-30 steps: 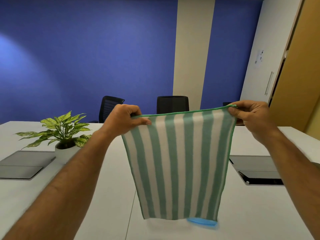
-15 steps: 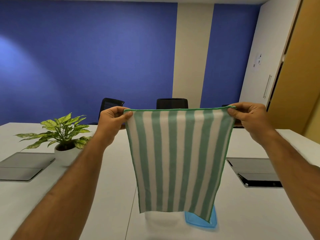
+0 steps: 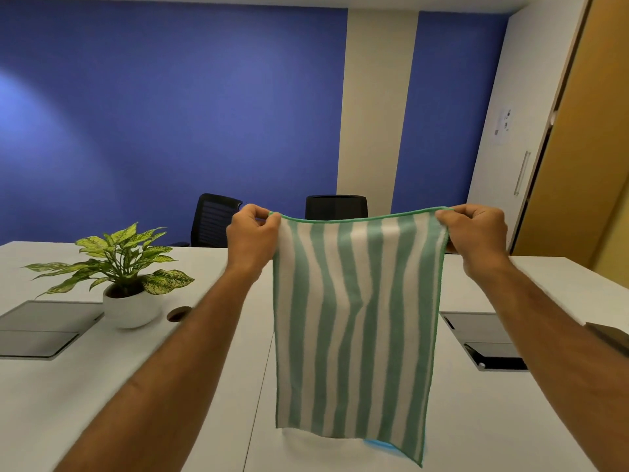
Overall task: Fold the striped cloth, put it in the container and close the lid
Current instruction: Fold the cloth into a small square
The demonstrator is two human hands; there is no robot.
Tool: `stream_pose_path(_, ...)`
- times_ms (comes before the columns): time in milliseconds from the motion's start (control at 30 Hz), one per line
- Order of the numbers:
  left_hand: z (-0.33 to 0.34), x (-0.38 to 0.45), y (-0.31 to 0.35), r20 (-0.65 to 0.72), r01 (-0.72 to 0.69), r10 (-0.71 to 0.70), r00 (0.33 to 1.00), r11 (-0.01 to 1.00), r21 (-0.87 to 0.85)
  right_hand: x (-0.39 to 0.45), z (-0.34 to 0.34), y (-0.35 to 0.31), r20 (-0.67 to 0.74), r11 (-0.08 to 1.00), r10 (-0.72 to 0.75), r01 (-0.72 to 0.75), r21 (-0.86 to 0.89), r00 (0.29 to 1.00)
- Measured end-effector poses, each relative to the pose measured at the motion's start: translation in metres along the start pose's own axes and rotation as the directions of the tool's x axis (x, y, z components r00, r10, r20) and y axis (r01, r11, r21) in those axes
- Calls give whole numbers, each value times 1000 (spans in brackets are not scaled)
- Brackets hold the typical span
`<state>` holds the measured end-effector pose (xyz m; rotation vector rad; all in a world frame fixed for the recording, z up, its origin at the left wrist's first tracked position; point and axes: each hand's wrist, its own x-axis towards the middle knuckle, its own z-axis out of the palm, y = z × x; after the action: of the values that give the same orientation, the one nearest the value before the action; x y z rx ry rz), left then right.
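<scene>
The green-and-white striped cloth (image 3: 354, 328) hangs flat in the air above the white table (image 3: 204, 386). My left hand (image 3: 252, 236) pinches its upper left corner. My right hand (image 3: 476, 233) pinches the upper right corner. The top edge sags a little between them. Behind the cloth's lower edge a small piece of a blue lid (image 3: 381, 446) shows on the table, beside a pale shape that may be the container (image 3: 299, 437). The cloth hides most of both.
A potted plant (image 3: 126, 277) in a white bowl stands at the left, next to a small round hole (image 3: 178, 314). Grey flap panels are set in the table at far left (image 3: 44, 328) and at right (image 3: 483, 338). Two black chairs (image 3: 335, 206) stand behind the table.
My left hand has moved right, toward the middle, so the cloth's top edge now sags and its stripes ripple. The view has tilted slightly; less of the blue lid shows below the cloth.
</scene>
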<state>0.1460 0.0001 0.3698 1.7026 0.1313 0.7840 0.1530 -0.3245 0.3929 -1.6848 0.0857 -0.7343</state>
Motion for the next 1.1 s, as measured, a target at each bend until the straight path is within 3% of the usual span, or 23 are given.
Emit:
stream_pose_path(167, 30, -26, 21, 73, 76, -67, 995, 989, -127, -25, 28, -15, 122, 995, 38, -48, 85, 992)
stream_pose_path(400, 63, -64, 37, 236, 192, -121, 964, 933, -305, -65, 64, -27, 293, 994, -113, 108, 35, 949)
stream_pose_path(633, 67, -75, 42, 247, 250, -163, 955, 892, -375, -81, 73, -31, 264, 959, -264, 282, -33, 928)
stream_pose_path(833, 66, -80, 43, 192, 210, -143, 971, 893, -399, -80, 73, -29, 205, 899, -395, 423, -115, 895)
stream_pose_path(1100, 70, -85, 44, 187, 191, -126, 974, 903, -386, -82, 75, -30, 236, 891, -397, 434, -132, 887)
